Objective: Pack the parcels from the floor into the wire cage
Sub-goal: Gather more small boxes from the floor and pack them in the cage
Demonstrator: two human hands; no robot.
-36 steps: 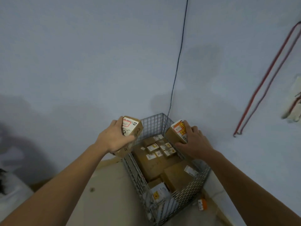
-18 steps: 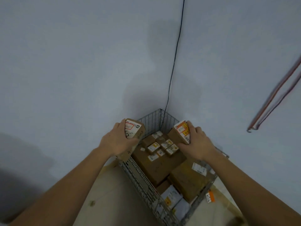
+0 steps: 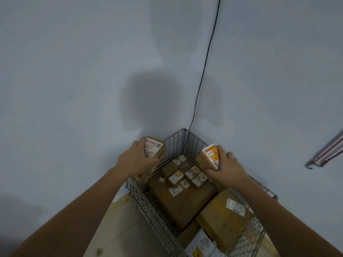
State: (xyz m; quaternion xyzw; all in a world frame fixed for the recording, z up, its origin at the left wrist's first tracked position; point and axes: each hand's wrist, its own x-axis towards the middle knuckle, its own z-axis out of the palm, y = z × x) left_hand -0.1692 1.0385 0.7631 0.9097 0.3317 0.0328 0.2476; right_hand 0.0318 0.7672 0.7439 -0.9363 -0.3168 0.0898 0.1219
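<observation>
A wire cage (image 3: pixel 146 204) stands in the corner of the room, holding several brown cardboard parcels, large ones below and small labelled ones on top. My left hand (image 3: pixel 135 160) grips a small brown parcel with a white label (image 3: pixel 155 152) above the cage's left rim. My right hand (image 3: pixel 228 168) grips a small brown parcel with an orange and yellow label (image 3: pixel 208 157) over the cage's far right side, just above the small parcels (image 3: pixel 185 175) inside.
Pale blue walls meet at the corner behind the cage, where a black cable (image 3: pixel 206 65) runs down. Red and grey cables (image 3: pixel 326 151) hang on the right wall. Beige floor (image 3: pixel 122 229) lies left of the cage.
The view has closed in on the cage and tilted down. Both hands, each still holding its parcel, have come lower and nearer to the cage's top.
</observation>
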